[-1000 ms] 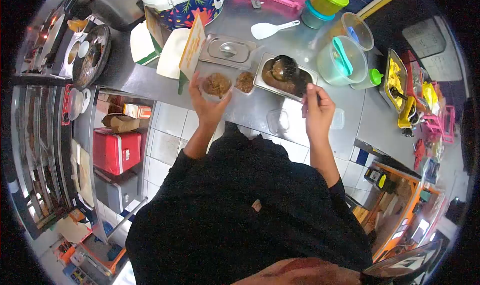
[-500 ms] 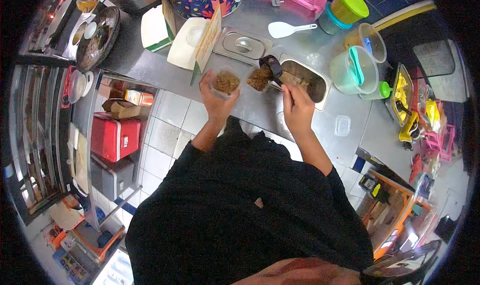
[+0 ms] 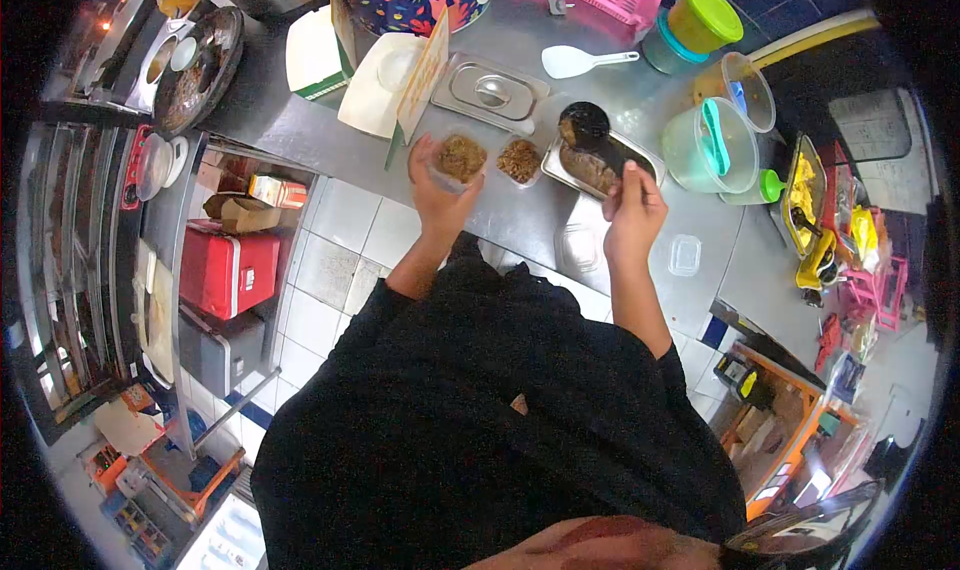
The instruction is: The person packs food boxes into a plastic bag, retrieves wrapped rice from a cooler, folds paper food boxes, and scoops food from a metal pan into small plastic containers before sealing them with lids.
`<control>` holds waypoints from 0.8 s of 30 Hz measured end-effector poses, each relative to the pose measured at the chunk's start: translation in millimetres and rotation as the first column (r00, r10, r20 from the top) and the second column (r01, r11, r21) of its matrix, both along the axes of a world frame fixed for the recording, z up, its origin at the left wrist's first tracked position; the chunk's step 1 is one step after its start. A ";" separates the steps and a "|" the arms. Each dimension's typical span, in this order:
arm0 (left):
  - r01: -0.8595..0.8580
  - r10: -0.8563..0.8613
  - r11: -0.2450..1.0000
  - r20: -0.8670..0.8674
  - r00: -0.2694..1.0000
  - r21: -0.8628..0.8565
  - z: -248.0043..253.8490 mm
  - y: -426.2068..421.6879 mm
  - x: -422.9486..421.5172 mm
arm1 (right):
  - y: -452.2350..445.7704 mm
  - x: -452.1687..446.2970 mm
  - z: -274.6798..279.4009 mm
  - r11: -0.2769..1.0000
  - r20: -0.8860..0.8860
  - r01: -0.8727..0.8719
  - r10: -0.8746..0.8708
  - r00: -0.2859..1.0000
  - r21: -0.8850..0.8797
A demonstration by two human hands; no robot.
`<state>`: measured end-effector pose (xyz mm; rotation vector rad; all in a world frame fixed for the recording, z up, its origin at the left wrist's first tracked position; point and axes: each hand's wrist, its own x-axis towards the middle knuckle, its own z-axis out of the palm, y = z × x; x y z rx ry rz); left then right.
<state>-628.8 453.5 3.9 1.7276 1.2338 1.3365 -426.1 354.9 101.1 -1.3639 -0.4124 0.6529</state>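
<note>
My left hand [image 3: 443,192] is wrapped round a small clear cup [image 3: 460,160] of brown crumbly food. Just right of it, a second small tub [image 3: 519,161] with similar food stands on the steel counter. My right hand [image 3: 636,215] grips the handle of a dark ladle [image 3: 584,126], whose round bowl is over a rectangular metal tray [image 3: 653,160]. Brown food [image 3: 590,170] lies in this tray, partly hidden by the ladle and hand. Behind the cups rests a metal lid [image 3: 491,92].
Opened cartons [image 3: 378,87] stand at the back left, near a patterned pot [image 3: 425,5]. A white paddle [image 3: 588,61], a pink basket [image 3: 610,0], a clear tub [image 3: 710,150] and stacked containers [image 3: 703,18] sit behind and to the right. A clear lid [image 3: 685,256] lies near the front edge.
Half a second ago the ladle was at the second tub; my right hand has since moved it right, back over the metal tray. My left hand keeps its hold on the cup.
</note>
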 end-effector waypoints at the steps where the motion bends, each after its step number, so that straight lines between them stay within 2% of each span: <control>1: -0.002 0.003 0.999 0.022 1.000 -0.034 -9.3 1.0 0.2 | -3.4 7.4 -1.5 0.999 -0.015 0.041 -0.041 0.999 0.034; 2: 0.001 0.002 0.998 0.044 0.999 -0.070 -18.7 2.0 -0.1 | -9.2 14.0 0.8 0.999 0.023 0.046 -0.046 0.999 0.008; 3: 0.011 -0.004 0.994 0.066 0.998 -0.107 -28.1 2.5 -0.9 | -13.6 20.0 -1.9 0.997 0.149 0.065 -0.059 0.987 -0.035; 5: -0.020 0.013 0.999 -0.159 0.987 -0.039 -33.1 2.8 -5.6 | -19.1 32.7 -8.8 0.984 0.392 0.125 -0.066 0.917 -0.125; 6: -0.025 0.023 1.000 -0.267 0.963 -0.001 -35.4 2.9 -7.5 | -23.2 37.0 -7.5 0.970 0.525 0.129 -0.001 0.851 -0.208; 9: -0.027 0.019 0.999 -0.191 0.981 -0.039 -37.6 2.4 -4.5 | -24.7 47.5 -2.5 0.941 0.858 0.143 0.208 0.470 -0.306; 10: -0.025 0.024 1.000 -0.213 0.977 -0.004 -32.3 -1.1 -5.0 | -27.3 46.9 0.2 0.928 0.810 0.133 0.226 0.541 -0.348; 13: -0.175 0.233 0.965 -0.340 0.911 0.194 -20.4 -18.0 -6.0 | -44.7 60.2 6.9 0.946 0.870 0.237 0.081 0.487 -0.221; 16: 0.248 -0.167 0.941 -0.322 0.932 0.229 -18.4 -56.7 -7.7 | -90.1 105.5 -21.0 0.883 0.768 0.350 0.019 0.640 -0.313; 17: 0.337 -0.274 0.918 -0.278 0.921 0.210 -13.4 -69.3 3.4 | -105.1 119.0 -30.8 0.852 0.718 0.381 -0.007 0.696 -0.360; 18: 0.422 -0.377 0.885 -0.231 0.897 0.194 -9.0 -81.0 16.4 | -116.9 130.4 -38.4 0.806 0.789 0.422 0.087 0.608 -0.414; 20: 0.552 -0.503 0.828 -0.304 0.809 0.098 -10.1 -90.4 32.3 | -136.9 147.6 -54.6 0.700 0.861 0.519 0.293 0.416 -0.490; 21: 0.608 -0.561 0.793 -0.336 0.757 0.045 -11.1 -93.9 39.0 | -144.3 152.5 -66.0 0.630 0.816 0.526 0.362 0.451 -0.571; 23: 0.747 -0.718 0.655 -0.401 0.569 -0.114 -2.5 -95.8 53.7 | -152.1 159.9 -81.7 0.477 0.705 0.519 0.484 0.518 -0.709; 24: 0.791 -0.777 0.581 -0.421 0.468 -0.194 2.6 -96.0 60.3 | -154.8 166.6 -86.8 0.511 0.699 0.477 0.513 0.498 -0.715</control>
